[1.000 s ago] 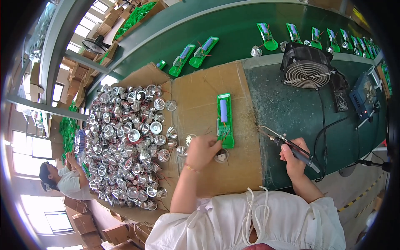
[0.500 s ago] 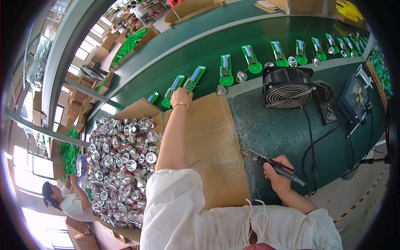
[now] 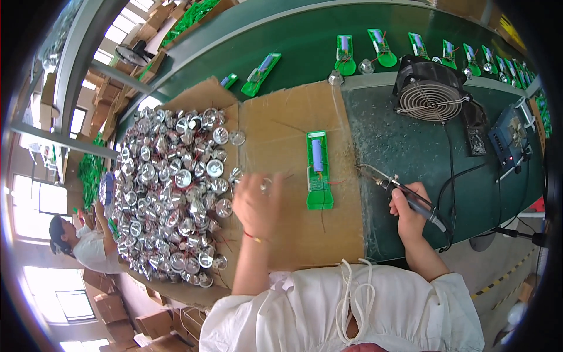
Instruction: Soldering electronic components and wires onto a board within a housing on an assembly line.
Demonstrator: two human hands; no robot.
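Right hand (image 3: 412, 208) on the soldering iron, left hand (image 3: 253, 205) beside the silver cups

An open green case (image 3: 319, 201) lies on the brown cardboard (image 3: 305, 246) in front of the person, its length running away from the body. A purple battery (image 3: 317, 155) sits in its far half, with a small circuit board (image 3: 318, 183) below, and a thin dark wire trails from its near end.

The right grip is closed round the handle of the soldering iron (image 3: 435, 219), whose tip points left, apart from the case, near the cardboard's right edge. The left hand is blurred, between the case and the heap of silver cups (image 3: 173, 193). One small cup (image 3: 265, 186) shows at its fingers; I cannot tell how far open that grip is or whether it holds anything.

On the green worktop (image 3: 387, 141) to the right stand a black fan (image 3: 431, 97) and a blue box (image 3: 509, 138). More green cases (image 3: 417, 44) line the far side. A co-worker (image 3: 91, 249) is at the left.
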